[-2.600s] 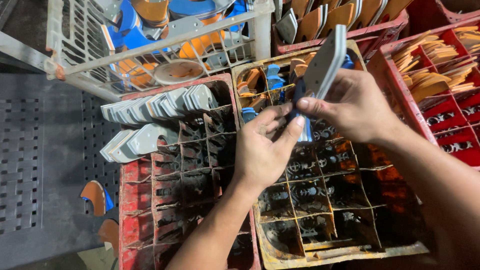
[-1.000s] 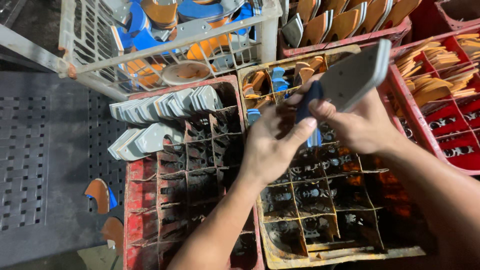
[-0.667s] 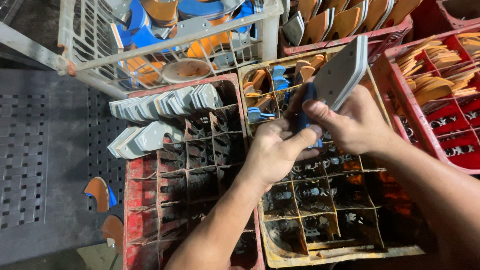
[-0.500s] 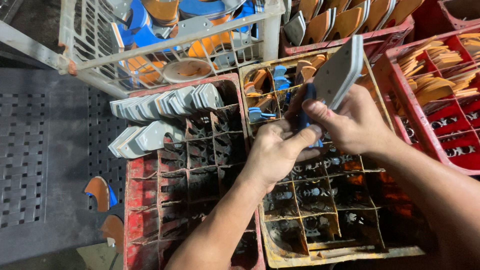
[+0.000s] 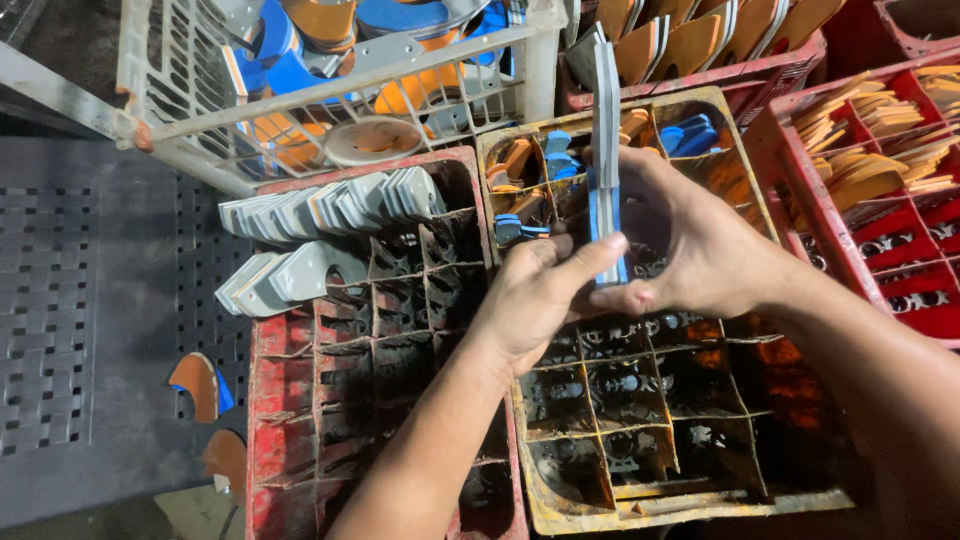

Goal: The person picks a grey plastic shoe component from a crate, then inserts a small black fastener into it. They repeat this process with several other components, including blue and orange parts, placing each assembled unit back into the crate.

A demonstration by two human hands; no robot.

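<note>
Left of the grip: red divided crate (image 5: 300, 400) holding grey flat pieces (image 5: 330, 205). Above-left: white basket (image 5: 330, 95), blue and orange pieces. Right: red crate (image 5: 900, 230), tan pieces (image 5: 860, 150).

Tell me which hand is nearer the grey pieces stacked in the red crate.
Left. The left hand lies just right of the grey pieces; the right hand is farther right, over the yellow crate.

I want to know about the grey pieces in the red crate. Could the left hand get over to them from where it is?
Probably yes. The grey pieces stand in the open top of the red crate, just beside the left hand, with nothing over them. But that hand is pinching the flat grey and blue piece, so it would have to let go first.
</note>
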